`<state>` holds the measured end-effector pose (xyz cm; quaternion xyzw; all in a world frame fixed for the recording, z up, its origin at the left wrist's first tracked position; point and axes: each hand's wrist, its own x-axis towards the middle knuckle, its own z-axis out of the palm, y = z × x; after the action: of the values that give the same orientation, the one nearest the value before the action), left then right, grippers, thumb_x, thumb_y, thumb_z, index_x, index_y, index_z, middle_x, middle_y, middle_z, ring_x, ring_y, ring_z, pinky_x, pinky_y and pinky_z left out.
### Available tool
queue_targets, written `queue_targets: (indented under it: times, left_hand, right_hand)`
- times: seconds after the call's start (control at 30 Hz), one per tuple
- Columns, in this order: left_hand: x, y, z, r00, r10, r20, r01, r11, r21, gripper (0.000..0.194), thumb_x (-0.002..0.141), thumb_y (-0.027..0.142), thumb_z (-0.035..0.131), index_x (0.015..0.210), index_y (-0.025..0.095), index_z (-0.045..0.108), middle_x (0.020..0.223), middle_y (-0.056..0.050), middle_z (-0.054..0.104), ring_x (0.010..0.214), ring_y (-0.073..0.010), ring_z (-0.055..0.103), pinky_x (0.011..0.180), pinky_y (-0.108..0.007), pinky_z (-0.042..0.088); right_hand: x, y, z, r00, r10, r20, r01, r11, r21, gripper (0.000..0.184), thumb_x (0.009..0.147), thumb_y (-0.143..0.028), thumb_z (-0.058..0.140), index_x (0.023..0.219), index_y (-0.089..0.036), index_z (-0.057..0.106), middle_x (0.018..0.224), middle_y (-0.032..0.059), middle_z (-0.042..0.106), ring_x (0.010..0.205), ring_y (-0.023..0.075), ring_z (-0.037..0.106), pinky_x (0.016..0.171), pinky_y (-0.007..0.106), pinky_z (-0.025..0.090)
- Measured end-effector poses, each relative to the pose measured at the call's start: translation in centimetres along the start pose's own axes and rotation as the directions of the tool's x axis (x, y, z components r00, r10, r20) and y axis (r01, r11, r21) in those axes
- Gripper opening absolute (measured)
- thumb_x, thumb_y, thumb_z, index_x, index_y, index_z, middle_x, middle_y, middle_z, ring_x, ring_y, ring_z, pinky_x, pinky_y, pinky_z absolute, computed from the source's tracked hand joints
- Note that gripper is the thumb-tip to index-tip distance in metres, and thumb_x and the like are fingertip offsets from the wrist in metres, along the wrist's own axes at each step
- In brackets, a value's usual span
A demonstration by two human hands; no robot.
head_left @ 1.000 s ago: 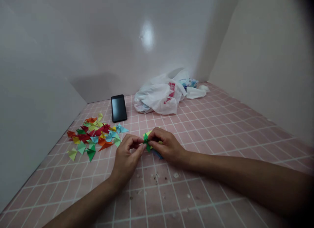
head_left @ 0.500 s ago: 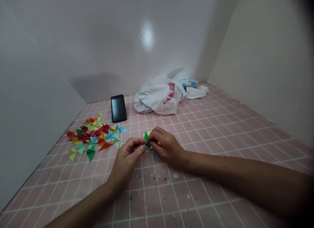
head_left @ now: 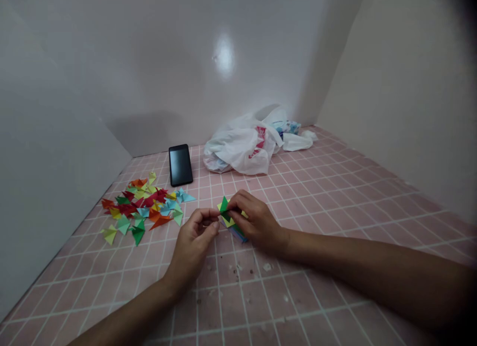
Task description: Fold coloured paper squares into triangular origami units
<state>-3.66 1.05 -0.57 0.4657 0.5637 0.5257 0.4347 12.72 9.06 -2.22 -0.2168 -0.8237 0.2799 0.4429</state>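
My right hand (head_left: 257, 221) pinches a small folded piece of green origami paper (head_left: 224, 206) between thumb and fingers. From the other side, the curled fingertips of my left hand (head_left: 196, 237) meet the left edge of the green paper; its thumb tip sits a little lower, and the exact grip is too small to make out. Beneath the right fingers lies a stack of coloured paper squares (head_left: 235, 231), yellow on top with blue and violet edges showing, partly hidden by that hand. To the left spreads a pile of folded paper cranes (head_left: 137, 204) in red, orange, yellow, green and light blue.
A black phone (head_left: 181, 165) stands tilted behind the cranes, near the back wall. White plastic bags (head_left: 242, 145) lie crumpled at the back centre. Pink tiled-pattern cloth (head_left: 328, 197) covers the surface, with small worn spots in front of my hands. Pale walls enclose three sides.
The green paper has turned slightly more upright between my fingertips. My left thumb has drawn back from it a little. More of the paper stack shows beneath my right hand.
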Motion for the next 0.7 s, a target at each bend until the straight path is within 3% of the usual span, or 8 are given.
queue_targets:
  times: [0.2,0.5,0.7]
  left_hand:
    - [-0.05,0.03,-0.02,1.0,0.021,0.022,-0.022,0.999,0.044,0.018,0.084,0.029,0.067,0.1,0.02,0.069,0.096,-0.002,0.066,0.09,-0.0178,0.06,0.081,-0.029,0.045]
    - [-0.02,0.21,-0.08,1.0,0.006,0.025,-0.007,0.999,0.035,0.017,0.086,0.032,0.067,0.096,0.02,0.071,0.085,0.0,0.064,0.078,-0.0144,0.054,0.074,-0.026,0.043]
    - [-0.07,0.17,0.23,0.992,-0.13,0.011,0.13,0.985,-0.116,0.021,0.083,0.036,0.07,0.093,0.017,0.072,0.078,0.0,0.063,0.072,-0.0133,0.052,0.07,-0.025,0.042]
  right_hand:
    - [0.09,0.13,0.13,0.999,0.017,-0.033,-0.017,1.0,0.01,0.015,0.088,-0.005,0.055,0.083,-0.02,0.053,0.082,0.0019,0.056,0.078,0.0165,0.054,0.069,0.029,0.042]
    - [-0.14,0.2,0.16,0.994,-0.103,0.019,0.104,0.994,-0.027,0.014,0.092,-0.006,0.052,0.089,-0.019,0.055,0.087,0.0041,0.056,0.081,0.0174,0.055,0.071,0.029,0.046]
    - [-0.28,0.23,-0.03,0.985,-0.161,0.069,0.17,0.975,-0.145,0.014,0.096,-0.009,0.047,0.091,-0.019,0.055,0.089,0.0058,0.056,0.082,0.0178,0.055,0.07,0.03,0.049]
